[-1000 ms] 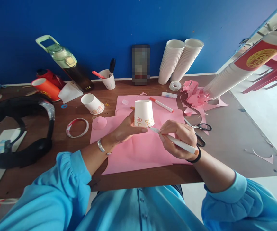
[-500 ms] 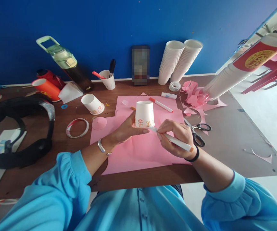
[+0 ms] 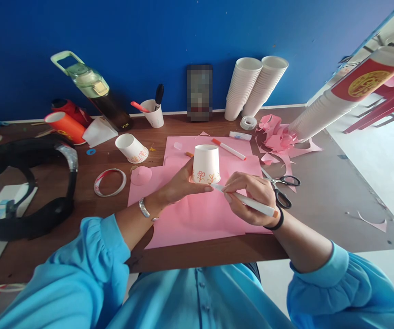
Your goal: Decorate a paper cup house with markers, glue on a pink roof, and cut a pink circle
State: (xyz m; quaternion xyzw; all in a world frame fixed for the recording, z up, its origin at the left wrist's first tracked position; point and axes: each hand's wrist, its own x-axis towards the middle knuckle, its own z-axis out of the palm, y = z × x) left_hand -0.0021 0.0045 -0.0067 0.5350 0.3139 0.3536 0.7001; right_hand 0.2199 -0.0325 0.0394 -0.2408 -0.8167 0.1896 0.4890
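Note:
My left hand (image 3: 186, 179) is closed around the lower part of a white paper cup (image 3: 205, 159), held upside down with its narrow base up. Red and orange flowers are drawn in a row near its rim. Between the fingertips and thumb of my right hand (image 3: 250, 196) is a white felt-tip marker (image 3: 257, 206) with an orange end. Its tip points at the cup's rim, by my left thumb; whether it touches is too small to tell. Pink paper sheets (image 3: 197, 219) lie beneath both hands. A second marker (image 3: 229, 150) with a red cap rests on them.
Scissors (image 3: 281, 187) lie right of my right hand. A decorated cup (image 3: 131, 149), a tape ring (image 3: 110, 183) and a black headband-like device (image 3: 27, 187) are on the left. Behind stand a bottle (image 3: 97, 91), a pen cup (image 3: 154, 116), a phone (image 3: 199, 93) and stacked cups (image 3: 243, 87).
The cup has shifted and turned very slightly, so the orange flower shows a little more. My right hand with the marker has moved down a touch.

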